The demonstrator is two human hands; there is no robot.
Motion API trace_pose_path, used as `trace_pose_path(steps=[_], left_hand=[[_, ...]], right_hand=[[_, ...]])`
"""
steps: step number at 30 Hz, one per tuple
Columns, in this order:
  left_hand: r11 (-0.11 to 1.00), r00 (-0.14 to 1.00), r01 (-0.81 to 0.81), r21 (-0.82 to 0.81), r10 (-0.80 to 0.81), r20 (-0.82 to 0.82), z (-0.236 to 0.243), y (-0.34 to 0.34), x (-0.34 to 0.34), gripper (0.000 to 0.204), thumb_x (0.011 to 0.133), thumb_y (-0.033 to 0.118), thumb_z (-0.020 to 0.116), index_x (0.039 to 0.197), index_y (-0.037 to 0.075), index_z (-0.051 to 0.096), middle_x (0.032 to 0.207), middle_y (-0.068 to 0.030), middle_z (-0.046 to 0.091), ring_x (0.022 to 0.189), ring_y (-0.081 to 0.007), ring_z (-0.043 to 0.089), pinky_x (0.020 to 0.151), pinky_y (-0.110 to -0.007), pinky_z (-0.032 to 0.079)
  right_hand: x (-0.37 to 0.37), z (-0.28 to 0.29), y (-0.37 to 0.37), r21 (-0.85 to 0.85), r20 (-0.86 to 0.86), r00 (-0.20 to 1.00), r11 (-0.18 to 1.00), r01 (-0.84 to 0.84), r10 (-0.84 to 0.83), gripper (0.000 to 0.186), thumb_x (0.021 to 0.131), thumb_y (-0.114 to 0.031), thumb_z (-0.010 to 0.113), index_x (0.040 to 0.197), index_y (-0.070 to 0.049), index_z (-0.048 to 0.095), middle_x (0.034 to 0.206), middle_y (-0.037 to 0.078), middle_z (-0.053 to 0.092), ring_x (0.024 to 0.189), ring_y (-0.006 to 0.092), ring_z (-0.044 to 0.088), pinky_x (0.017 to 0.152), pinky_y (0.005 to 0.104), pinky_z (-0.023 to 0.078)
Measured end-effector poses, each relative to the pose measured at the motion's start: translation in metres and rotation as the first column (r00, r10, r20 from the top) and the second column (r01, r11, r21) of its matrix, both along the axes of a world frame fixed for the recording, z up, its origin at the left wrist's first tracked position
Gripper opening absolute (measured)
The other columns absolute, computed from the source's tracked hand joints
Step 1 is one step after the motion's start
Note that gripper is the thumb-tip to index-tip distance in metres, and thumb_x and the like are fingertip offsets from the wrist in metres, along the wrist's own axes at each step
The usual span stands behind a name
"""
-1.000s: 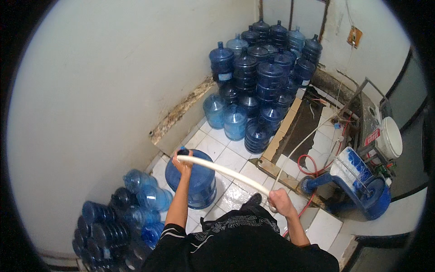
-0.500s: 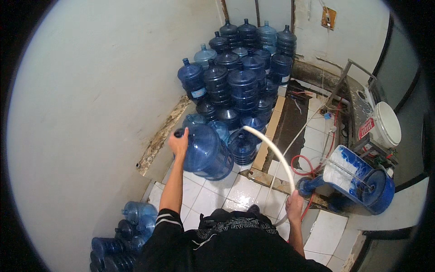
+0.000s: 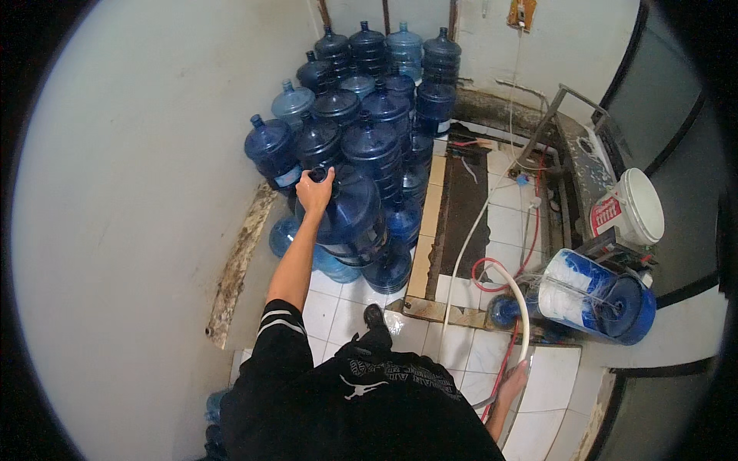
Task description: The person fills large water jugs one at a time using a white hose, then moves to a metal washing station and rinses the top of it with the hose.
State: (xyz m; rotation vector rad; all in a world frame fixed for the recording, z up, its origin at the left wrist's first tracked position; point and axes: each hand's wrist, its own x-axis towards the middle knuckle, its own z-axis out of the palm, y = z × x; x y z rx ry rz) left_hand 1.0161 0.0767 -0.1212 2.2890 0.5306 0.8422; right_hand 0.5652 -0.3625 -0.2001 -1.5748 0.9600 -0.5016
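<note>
We grip the big blue water jug by its neck with our left hand — lifted against the stacked jugs — while our right hand clasps the white hose, held low aside.

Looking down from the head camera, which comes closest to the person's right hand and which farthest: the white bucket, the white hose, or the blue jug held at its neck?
From the right hand:
1. White hose, in its grip.
2. White bucket, up right on the ledge.
3. Blue jug, far left, gripped by the left hand.
</note>
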Motion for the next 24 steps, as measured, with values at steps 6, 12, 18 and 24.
trace_pose_path(steps=[6,12,18,24], left_hand=[[0.988,0.986,0.143,-0.052,-0.147,-0.084,-0.042,0.000,0.073,0.061,0.065,0.044,0.072,0.098,-0.005,0.059,0.084,-0.0253,0.063,0.082,-0.0391,0.062,0.076,-0.043,0.049],[0.969,0.967,0.205,-0.137,-0.222,-0.128,-0.073,0.003,0.110,0.055,0.067,0.040,0.072,0.096,-0.005,0.058,0.083,-0.0234,0.064,0.078,-0.0385,0.063,0.073,-0.043,0.049],[0.967,0.951,0.169,-0.190,-0.211,-0.227,-0.100,0.009,0.119,0.054,0.067,0.041,0.072,0.096,-0.002,0.058,0.083,-0.0235,0.063,0.080,-0.0390,0.062,0.073,-0.043,0.049],[0.963,0.939,0.202,-0.176,-0.242,-0.245,-0.118,0.001,0.137,0.052,0.066,0.039,0.072,0.097,0.001,0.057,0.087,-0.0239,0.063,0.083,-0.0391,0.061,0.075,-0.044,0.048]], right_hand=[[0.019,0.006,0.039,-0.106,-0.144,0.974,0.981,0.162,-0.177,0.051,0.095,-0.044,0.037,0.054,-0.014,0.028,0.050,-0.006,0.025,0.043,0.0070,0.022,0.040,0.0264,0.017],[0.039,0.009,0.068,-0.143,-0.167,0.951,0.961,0.237,-0.260,0.051,0.095,-0.044,0.034,0.055,-0.015,0.023,0.049,-0.005,0.024,0.045,0.0076,0.021,0.040,0.0275,0.016],[0.062,0.014,0.087,-0.156,-0.178,0.947,0.958,0.240,-0.267,0.049,0.096,-0.043,0.034,0.057,-0.015,0.022,0.051,-0.005,0.023,0.046,0.0073,0.021,0.040,0.0273,0.016],[0.084,0.016,0.097,-0.168,-0.190,0.952,0.964,0.208,-0.239,0.049,0.096,-0.042,0.035,0.057,-0.015,0.023,0.050,-0.005,0.023,0.045,0.0073,0.020,0.041,0.0274,0.015]])
